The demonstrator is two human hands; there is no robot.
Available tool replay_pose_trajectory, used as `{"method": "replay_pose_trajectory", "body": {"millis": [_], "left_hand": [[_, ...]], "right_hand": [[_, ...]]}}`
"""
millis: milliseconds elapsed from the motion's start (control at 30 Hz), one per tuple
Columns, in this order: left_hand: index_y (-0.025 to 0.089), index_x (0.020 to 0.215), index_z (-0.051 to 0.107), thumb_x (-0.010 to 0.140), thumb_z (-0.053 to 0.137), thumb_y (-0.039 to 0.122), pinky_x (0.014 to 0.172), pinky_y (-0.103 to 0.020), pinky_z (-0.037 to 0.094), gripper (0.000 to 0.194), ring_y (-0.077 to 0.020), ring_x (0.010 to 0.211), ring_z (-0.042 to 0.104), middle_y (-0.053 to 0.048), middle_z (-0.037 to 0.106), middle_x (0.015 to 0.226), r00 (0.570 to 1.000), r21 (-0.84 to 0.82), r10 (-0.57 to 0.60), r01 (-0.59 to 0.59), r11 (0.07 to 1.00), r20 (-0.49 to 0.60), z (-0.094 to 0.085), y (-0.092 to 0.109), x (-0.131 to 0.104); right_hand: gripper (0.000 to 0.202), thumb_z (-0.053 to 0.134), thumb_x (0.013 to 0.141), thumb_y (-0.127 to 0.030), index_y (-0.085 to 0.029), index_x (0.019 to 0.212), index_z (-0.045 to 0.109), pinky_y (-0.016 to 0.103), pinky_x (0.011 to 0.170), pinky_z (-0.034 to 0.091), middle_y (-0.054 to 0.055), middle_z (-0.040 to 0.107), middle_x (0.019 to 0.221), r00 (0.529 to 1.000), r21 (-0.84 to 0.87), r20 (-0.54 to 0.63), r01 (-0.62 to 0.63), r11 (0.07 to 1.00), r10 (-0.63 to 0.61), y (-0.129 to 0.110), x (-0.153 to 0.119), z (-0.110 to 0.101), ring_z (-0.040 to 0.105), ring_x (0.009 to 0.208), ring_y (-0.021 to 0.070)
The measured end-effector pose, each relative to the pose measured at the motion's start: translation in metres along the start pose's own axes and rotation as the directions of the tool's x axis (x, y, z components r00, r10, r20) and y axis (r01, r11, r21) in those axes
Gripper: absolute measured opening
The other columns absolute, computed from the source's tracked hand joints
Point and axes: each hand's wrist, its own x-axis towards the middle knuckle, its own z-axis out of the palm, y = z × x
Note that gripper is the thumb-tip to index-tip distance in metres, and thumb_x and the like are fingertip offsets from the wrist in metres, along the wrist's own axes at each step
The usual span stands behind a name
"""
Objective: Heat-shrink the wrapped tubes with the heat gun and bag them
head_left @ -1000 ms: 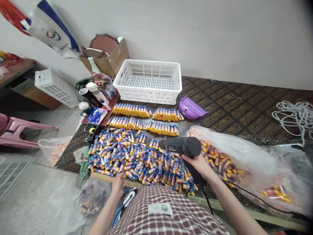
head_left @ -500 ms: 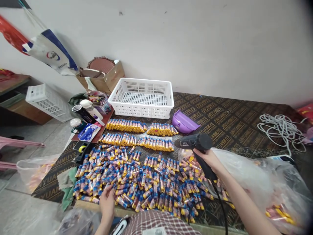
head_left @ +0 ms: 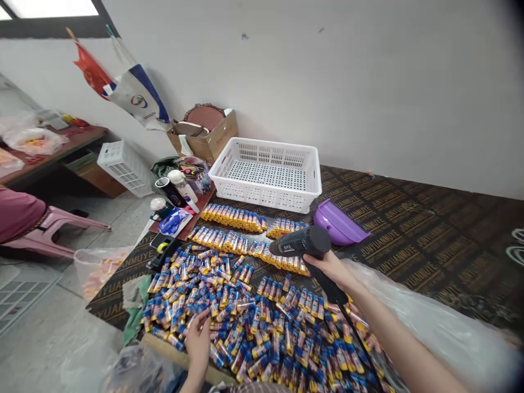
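Note:
My right hand (head_left: 333, 270) is wrapped round the handle of a black hair dryer (head_left: 301, 243). Its nozzle points left, over the near rows of small tubes. My left hand (head_left: 198, 335) rests at the near edge of a loose heap of tubes (head_left: 254, 322), fingers curved and a little apart, with nothing visible in them. The tubes are clear with blue and yellow ends and printed wraps. Behind the heap, more tubes stand packed in neat rows (head_left: 233, 215), some partly hidden by the dryer.
A white plastic basket (head_left: 262, 196) stands behind the rows, with a purple scoop (head_left: 339, 224) to its right. Bottles (head_left: 182, 185) and a tape dispenser (head_left: 161, 251) are at the left. Clear plastic sheeting (head_left: 413, 300) lies at right. A person (head_left: 20, 213) sits on a pink stool.
The view has swung left, bringing the seated person and another table into sight. The dryer has shifted left over the standing rows. My left hand stays at the heap.

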Motion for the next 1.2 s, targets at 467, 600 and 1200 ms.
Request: {"method": "replay_pose_trajectory", "body": {"millis": [467,600,1200], "left_hand": [[0.015,0.087,0.064,0.063,0.060,0.044,0.084,-0.038,0.045,0.038,-0.0249,0.090,0.059,-0.011,0.064,0.095,0.986,-0.092,0.092,-0.106,0.990,-0.140,-0.012,-0.024,0.023],[0.016,0.085,0.065,0.063,0.061,0.044,0.083,-0.037,0.046,0.036,-0.0243,0.091,0.059,-0.010,0.064,0.094,0.983,-0.145,0.080,-0.105,0.984,-0.167,-0.025,-0.021,0.029],[0.015,0.083,0.065,0.062,0.060,0.045,0.082,-0.035,0.046,0.037,-0.0258,0.093,0.058,-0.012,0.063,0.097,0.960,-0.214,0.021,-0.084,0.973,-0.280,-0.080,-0.036,0.070]], "right_hand": [[0.041,0.067,0.065,-0.042,-0.016,0.097,0.062,0.032,0.065,0.050,0.004,0.065,0.078,0.965,-0.202,0.179,0.228,0.953,-0.193,-0.068,0.069,0.088,0.059,0.076,0.0207],[0.038,0.065,0.067,-0.043,-0.014,0.091,0.063,0.030,0.060,0.048,0.002,0.063,0.067,0.952,-0.223,0.236,0.248,0.943,-0.195,-0.087,0.074,0.115,0.057,0.064,0.0177],[0.038,0.067,0.064,-0.044,-0.016,0.090,0.064,0.031,0.063,0.050,0.002,0.065,0.068,0.862,-0.174,0.421,0.383,0.907,-0.283,-0.133,0.145,0.258,0.060,0.068,0.0189]]}}
